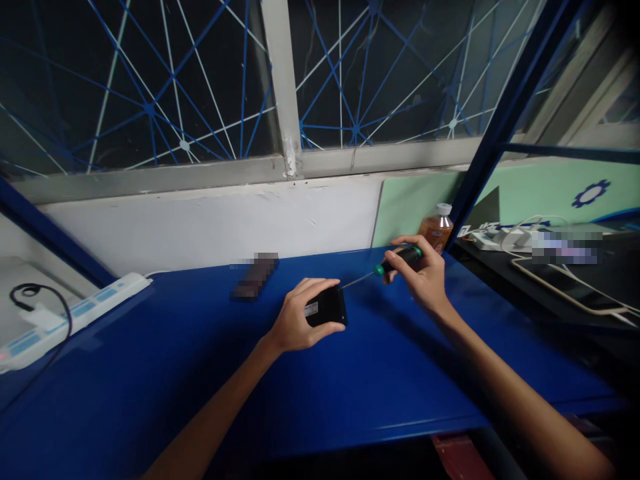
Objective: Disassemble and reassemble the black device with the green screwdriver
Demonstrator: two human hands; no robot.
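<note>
A small flat black box-like device [327, 308] with a pale label is gripped by its edges in my left hand [295, 317], thumb on the near side and fingers on the far side. My right hand [423, 270] is wrapped round the black and green handle of a screwdriver [400, 260]. The screwdriver's thin metal shaft points left and down, its tip at the device's upper right corner; whether it sits in a screw is too small to tell. Both hands are above the blue table [320, 393].
A blurred dark flat object [256, 277] lies behind my left hand. To the left is a white power strip [75, 323] with a black cable. A bottle of amber drink [437, 230] stands behind my right hand. A phone [565, 287] and cables lie on the black surface at right.
</note>
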